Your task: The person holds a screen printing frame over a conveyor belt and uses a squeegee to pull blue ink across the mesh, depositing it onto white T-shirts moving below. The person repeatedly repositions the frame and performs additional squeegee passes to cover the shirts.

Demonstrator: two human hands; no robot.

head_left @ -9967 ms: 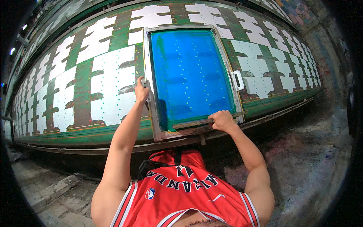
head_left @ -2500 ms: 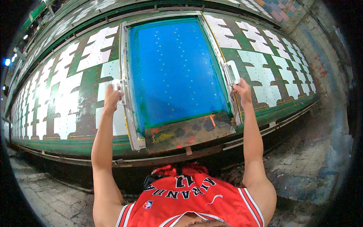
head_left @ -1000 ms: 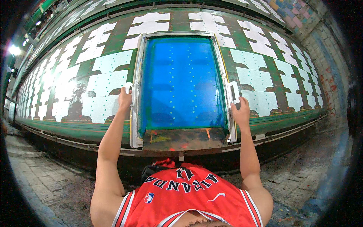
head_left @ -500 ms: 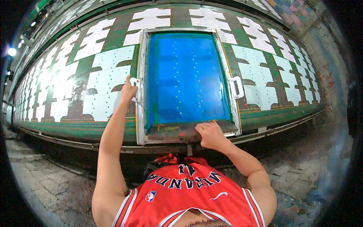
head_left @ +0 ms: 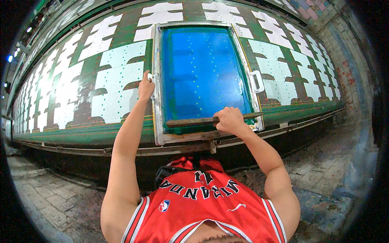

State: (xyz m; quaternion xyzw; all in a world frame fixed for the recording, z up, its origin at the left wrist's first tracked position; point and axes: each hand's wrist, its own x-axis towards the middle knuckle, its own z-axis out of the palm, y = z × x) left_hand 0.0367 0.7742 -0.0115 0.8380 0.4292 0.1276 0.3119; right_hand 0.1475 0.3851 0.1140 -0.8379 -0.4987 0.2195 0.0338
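Note:
A metal-framed printing screen with blue mesh and rows of small dots lies on the long green table. My left hand is closed round the white handle on the frame's left side. My right hand grips a long, dark wooden squeegee lying crosswise over the near end of the mesh, with green ink around it. The frame's right handle is free of my hands.
White cut pieces, many with green dots, lie in rows either side of and beyond the screen. Another long table runs behind. A worn block wall stands at the right, and stained paving lies below the table's near rail.
My right hand left the right handle for the squeegee, which has turned from a broad tilted board to a narrow upright bar, a little farther forward. My left hand stays on its handle.

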